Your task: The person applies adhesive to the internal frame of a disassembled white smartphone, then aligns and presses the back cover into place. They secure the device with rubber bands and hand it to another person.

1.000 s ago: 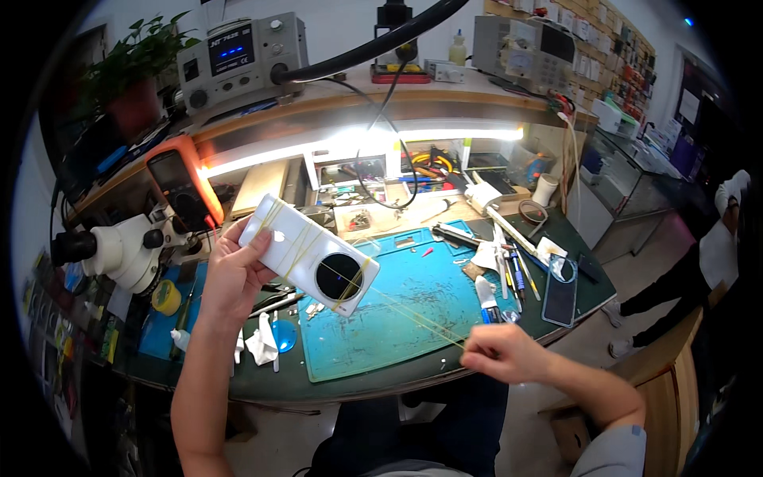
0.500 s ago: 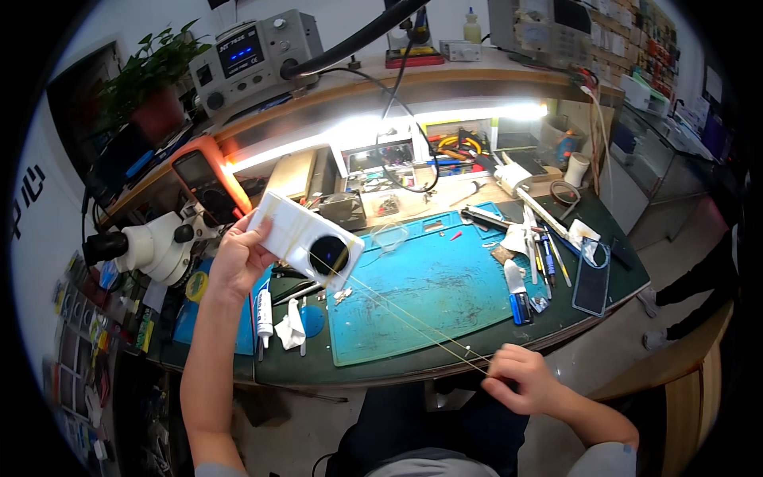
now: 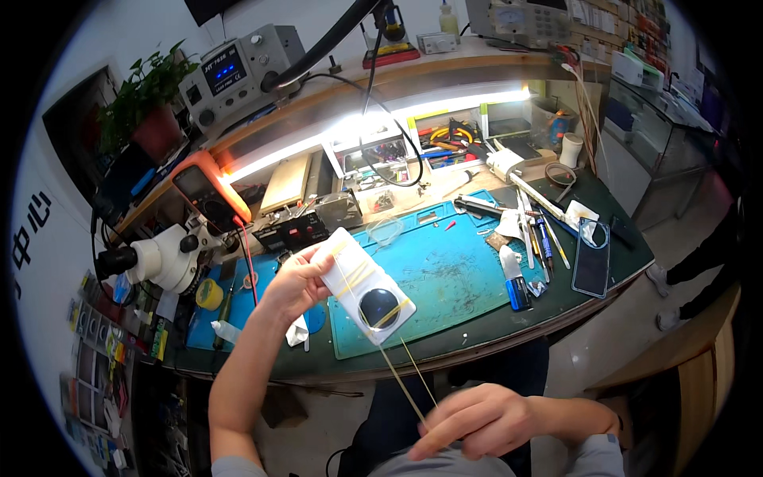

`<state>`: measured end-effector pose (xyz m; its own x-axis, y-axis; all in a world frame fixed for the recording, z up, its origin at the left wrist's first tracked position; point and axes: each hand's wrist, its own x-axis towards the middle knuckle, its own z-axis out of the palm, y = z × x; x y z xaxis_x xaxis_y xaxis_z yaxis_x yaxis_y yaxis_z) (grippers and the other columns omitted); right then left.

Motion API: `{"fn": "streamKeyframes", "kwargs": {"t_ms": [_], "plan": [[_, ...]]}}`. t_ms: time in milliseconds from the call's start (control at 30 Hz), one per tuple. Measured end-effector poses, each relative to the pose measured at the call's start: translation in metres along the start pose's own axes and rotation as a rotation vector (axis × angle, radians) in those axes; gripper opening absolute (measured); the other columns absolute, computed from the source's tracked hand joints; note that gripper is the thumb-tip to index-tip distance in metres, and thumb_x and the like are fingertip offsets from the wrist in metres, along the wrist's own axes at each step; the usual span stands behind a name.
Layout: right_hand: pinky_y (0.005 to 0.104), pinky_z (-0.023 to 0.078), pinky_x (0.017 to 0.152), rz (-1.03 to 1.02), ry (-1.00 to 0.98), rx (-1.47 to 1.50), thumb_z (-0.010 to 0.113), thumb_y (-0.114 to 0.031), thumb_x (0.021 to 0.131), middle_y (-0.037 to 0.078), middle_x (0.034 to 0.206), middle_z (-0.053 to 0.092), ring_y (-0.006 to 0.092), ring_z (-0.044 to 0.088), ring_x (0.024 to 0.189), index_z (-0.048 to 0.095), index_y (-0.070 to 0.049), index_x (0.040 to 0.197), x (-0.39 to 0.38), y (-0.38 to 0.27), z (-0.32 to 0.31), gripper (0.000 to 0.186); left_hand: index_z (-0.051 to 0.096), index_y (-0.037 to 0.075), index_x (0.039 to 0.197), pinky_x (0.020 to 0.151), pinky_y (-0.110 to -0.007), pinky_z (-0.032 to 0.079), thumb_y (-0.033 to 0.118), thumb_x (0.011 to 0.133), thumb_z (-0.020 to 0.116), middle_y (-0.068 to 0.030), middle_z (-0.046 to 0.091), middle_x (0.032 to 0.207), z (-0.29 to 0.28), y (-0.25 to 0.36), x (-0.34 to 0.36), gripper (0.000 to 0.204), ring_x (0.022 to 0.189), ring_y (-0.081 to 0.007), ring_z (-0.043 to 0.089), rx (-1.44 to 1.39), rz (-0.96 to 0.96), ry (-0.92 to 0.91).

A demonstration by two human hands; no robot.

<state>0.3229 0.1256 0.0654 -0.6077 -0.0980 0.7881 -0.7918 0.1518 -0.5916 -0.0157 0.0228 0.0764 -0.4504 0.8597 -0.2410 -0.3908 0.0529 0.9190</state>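
Left hand (image 3: pixel 300 285), pinching the phone (image 3: pixel 364 280) by one end; right hand (image 3: pixel 483 417), fingers partly curled, holding a band (image 3: pixel 402 383) taut. Phone probably light, stiff, slick, fragile: grip edges.

Repair workshop, microscope (image 3: pixel 163 261), multimeter (image 3: pixel 208 191), tool-strewn bench (image 3: pixel 469 338)

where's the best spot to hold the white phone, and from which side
Likely the upper-left end of the white phone, from the left, with fingers across the flat slab, as the left hand does. The phone tilts down to the right, the round black disc sits toward its lower end, and the rubber band stretches from there to the right hand.
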Motion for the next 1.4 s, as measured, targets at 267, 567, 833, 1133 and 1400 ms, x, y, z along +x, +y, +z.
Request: {"fn": "streamKeyframes", "kwargs": {"t_ms": [267, 567, 833, 1133, 1400], "plan": [[0.033, 0.056, 0.061, 0.716, -0.426, -0.885, 0.07, -0.033, 0.087, 0.01, 0.083, 0.064, 0.0262, 0.069, 0.074, 0.06, -0.003, 0.118, -0.036, 0.013, -0.021, 0.044, 0.054, 0.003, 0.129, 0.092, -0.043, 0.058, 0.014, 0.099, 0.058, -0.0111, 0.067, 0.114, -0.017, 0.04, -0.025, 0.033, 0.103, -0.0229, 0.068, 0.136, 0.19, 0.113], [0.0192, 0.044, 0.04, 0.139, 0.357, 1.452, 0.049, -0.07, 0.086, 0.021, 0.123, 0.06, 0.0097, 0.05, 0.063, 0.015, -0.009, 0.156, -0.033, 0.056, -0.012, 0.099, 0.047, 0.01, 0.129, 0.089, -0.04, 0.058, 0.015, 0.099, 0.059, -0.0073, 0.062, 0.119, 0.026, -0.011, -0.05, 0.033, 0.111, -0.0221, 0.064, -0.157, 0.809, 0.024], [0.0303, 0.06, 0.074, 0.856, 0.439, 0.614, 0.065, -0.014, 0.095, 0.013, 0.127, 0.058, 0.0169, 0.065, 0.098, 0.019, -0.004, 0.155, 0.015, 0.064, -0.031, 0.076, 0.072, 0.016, 0.105, 0.101, -0.042, 0.051, 0.012, 0.087, 0.066, -0.0022, 0.069, 0.119, 0.096, -0.021, -0.103, 0.019, 0.116, -0.0257, 0.065, 1.402, 1.345, -0.742], [0.0311, 0.049, 0.076, 0.586, 0.63, -0.256, 0.074, -0.016, 0.085, 0.015, 0.128, 0.061, 0.0178, 0.058, 0.085, 0.046, -0.016, 0.147, 0.023, 0.08, -0.078, 0.068, 0.045, 0.003, 0.138, 0.093, -0.034, 0.048, 0.015, 0.097, 0.059, -0.0122, 0.059, 0.13, 0.092, -0.013, -0.067, 0.045, 0.111, -0.0233, 0.059, 0.568, 0.488, -0.151], [0.0384, 0.052, 0.085, 0.444, 0.593, -0.73, 0.071, -0.011, 0.086, 0.021, 0.112, 0.064, 0.0337, 0.065, 0.1, 0.058, -0.013, 0.136, 0.026, 0.09, -0.067, 0.052, 0.037, -0.002, 0.142, 0.093, -0.033, 0.048, 0.024, 0.103, 0.054, -0.0126, 0.068, 0.105, 0.159, -0.017, -0.006, 0.05, 0.101, -0.0167, 0.062, 0.425, 0.38, -0.383]]}}
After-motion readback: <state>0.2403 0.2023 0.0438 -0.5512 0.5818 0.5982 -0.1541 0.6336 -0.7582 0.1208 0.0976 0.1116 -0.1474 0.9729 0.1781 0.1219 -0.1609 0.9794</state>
